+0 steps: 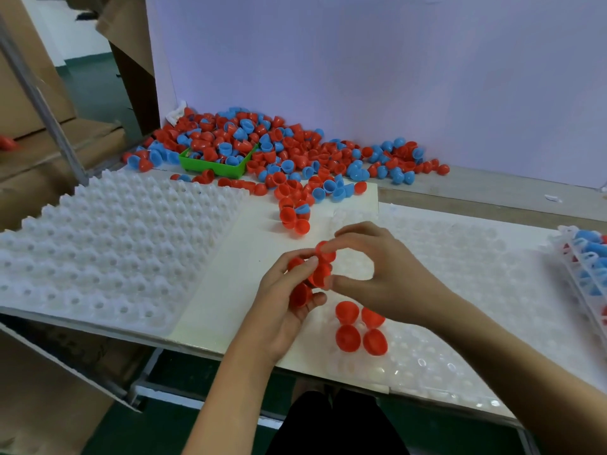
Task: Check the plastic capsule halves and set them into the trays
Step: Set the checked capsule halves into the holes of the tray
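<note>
Left hand (pixel 289 310) grips red halves (pixel 300 295); right hand (pixel 371 274) pinches one, count seemingly several, fingers hiding rest.

the bare white board (pixel 236 257) between the bumpy white tray (pixel 108 244) on the left and the clear tray (pixel 460 290) on the right leaves an open lane. a trail of red and blue capsule halves (pixel 295 205) spills from the big pile (pixel 262 142) into its far end (around the green bin (pixel 213 165)). four red halves (pixel 359 328) sit on the clear tray's near corner. stacked filled trays (pixel 584 257) crowd the right edge.
</note>
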